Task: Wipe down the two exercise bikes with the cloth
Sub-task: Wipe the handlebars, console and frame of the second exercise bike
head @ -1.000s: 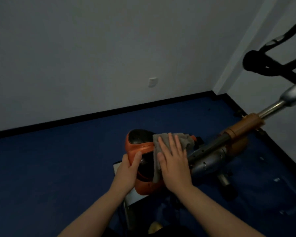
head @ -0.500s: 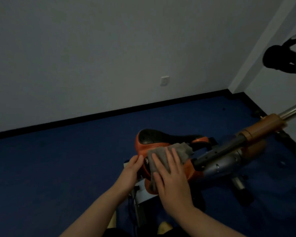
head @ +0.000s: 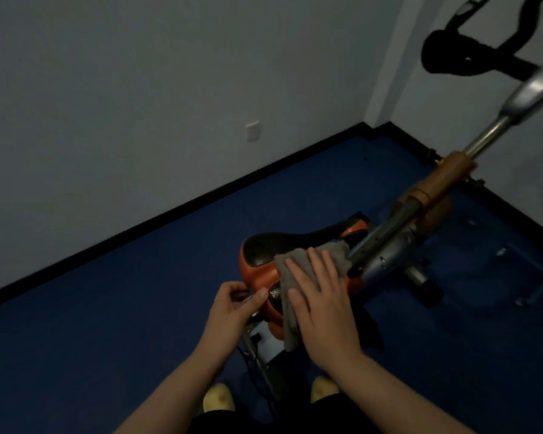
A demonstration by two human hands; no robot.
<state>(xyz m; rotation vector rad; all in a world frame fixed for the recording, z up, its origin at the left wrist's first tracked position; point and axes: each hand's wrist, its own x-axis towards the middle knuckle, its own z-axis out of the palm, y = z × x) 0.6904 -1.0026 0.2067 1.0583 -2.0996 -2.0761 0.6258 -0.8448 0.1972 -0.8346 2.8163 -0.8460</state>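
Only one exercise bike (head: 420, 211) shows, so most of the job looks left to do. Its long axis runs from the saddle (head: 282, 249) near the person up-right to the handlebars (head: 470, 54). The grey cloth (head: 298, 270) drapes over the saddle's right side, pressed under the flat, spread right hand (head: 323, 299). The left hand (head: 232, 308) seems to pinch the saddle's rear edge.

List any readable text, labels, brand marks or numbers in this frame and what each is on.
None readable.
Bike frame: silver tube shows only holes and bolts, no legible marking.
Saddle: no visible logo.
White part under the saddle: a small dark patch, too blurred to tell whether it is a label.
Wall socket plate: blank as far as can be seen.
Cloth under the right hand: plain.
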